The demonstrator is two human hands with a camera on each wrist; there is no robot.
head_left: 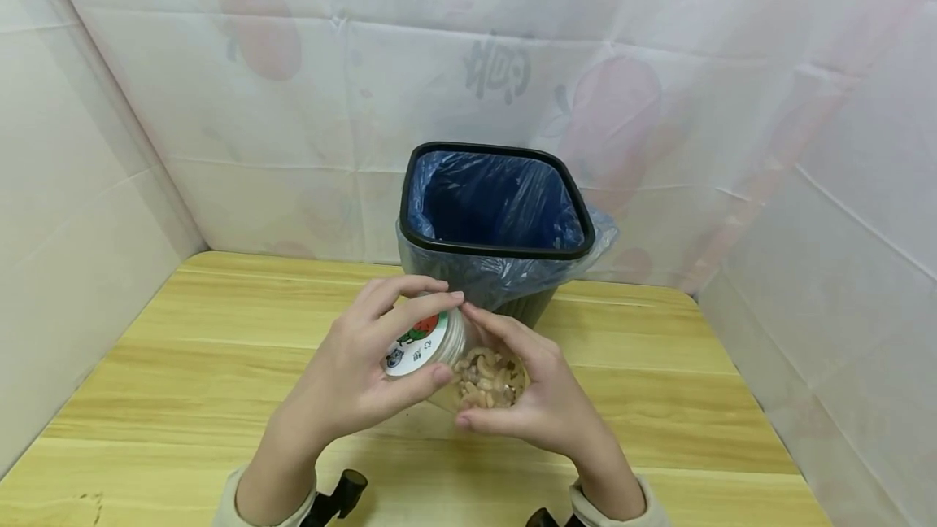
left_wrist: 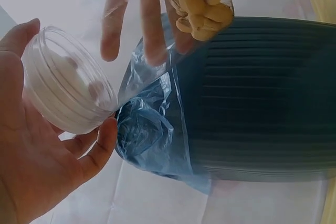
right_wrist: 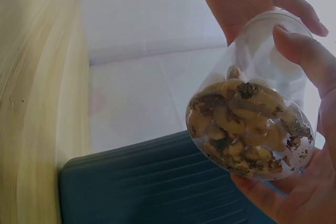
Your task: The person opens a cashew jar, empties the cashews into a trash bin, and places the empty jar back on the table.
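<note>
A clear plastic jar (right_wrist: 252,124) is held tilted in the air, its bottom end full of cashew-like nuts (head_left: 486,381) mixed with dark bits. My right hand (head_left: 538,381) grips the jar's body near the bottom, thumb on one side and fingers on the other. At the jar's mouth end is a clear ridged lid (left_wrist: 71,82), topped by a white label with a red fruit cartoon. The fingers and thumb of my left hand (head_left: 359,364) curl round this lid. Whether the lid is screwed tight or loose, I cannot tell.
Just beyond the hands stands a dark trash bin (head_left: 486,250) with a black rim and a blue plastic liner (head_left: 600,234) folded over it. A wood-grain table (head_left: 241,332) lies below, enclosed by pale printed curtains (head_left: 293,120).
</note>
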